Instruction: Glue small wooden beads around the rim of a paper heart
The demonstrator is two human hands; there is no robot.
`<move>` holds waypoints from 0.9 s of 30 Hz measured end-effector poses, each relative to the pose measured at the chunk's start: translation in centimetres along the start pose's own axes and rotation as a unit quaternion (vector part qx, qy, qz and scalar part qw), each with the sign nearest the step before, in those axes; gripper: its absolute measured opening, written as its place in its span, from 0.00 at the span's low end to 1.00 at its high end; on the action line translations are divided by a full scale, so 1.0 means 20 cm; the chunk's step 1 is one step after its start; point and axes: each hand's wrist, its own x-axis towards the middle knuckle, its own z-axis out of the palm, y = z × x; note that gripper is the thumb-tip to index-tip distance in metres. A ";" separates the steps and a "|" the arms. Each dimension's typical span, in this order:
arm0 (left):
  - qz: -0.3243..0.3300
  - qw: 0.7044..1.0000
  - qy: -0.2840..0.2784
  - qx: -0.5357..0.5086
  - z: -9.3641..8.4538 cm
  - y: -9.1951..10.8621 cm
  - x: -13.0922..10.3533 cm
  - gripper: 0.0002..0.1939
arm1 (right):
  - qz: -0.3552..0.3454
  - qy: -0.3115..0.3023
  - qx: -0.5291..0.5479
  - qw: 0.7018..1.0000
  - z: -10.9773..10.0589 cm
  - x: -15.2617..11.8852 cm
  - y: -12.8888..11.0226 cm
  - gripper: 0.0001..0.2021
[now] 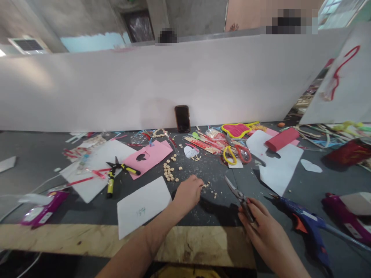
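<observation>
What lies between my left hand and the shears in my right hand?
Small beige bits, scattered on the dark table; the head view shows them.

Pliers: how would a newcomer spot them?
Find the dark phone against the white board. Nearer, leftward, is a pink sheet; the open pliers overlap its left edge. Their handles mix black and yellow, without the loops of the scissors.

The left hand (188,193) and the right hand (262,224) are bare, with slim, tapering fingers. Both wrists are bare too, and so are the left forearm (136,247) and right forearm (290,260), as far as they show. The right hand has dark red on its nails, like polish. Below the near edge of the surface (211,241) shows yellow cloth (185,272), apparently clothing, its cut too hidden to tell.
</observation>
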 end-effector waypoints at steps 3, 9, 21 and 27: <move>0.001 1.000 -0.001 0.016 0.01 0.00 0.00 0.12 | -0.007 0.003 -0.007 1.000 0.00 0.00 0.01 0.13; 0.002 0.999 0.003 0.045 0.01 0.02 -0.01 0.13 | -0.008 -0.005 0.001 1.000 0.01 -0.02 0.01 0.12; -0.009 0.997 0.010 0.070 0.01 0.05 -0.02 0.12 | -0.014 -0.016 -0.002 1.000 0.02 -0.04 0.04 0.11; -0.020 0.997 0.025 0.070 0.02 0.06 -0.03 0.11 | -0.015 -0.024 -0.002 1.000 0.03 -0.05 0.04 0.11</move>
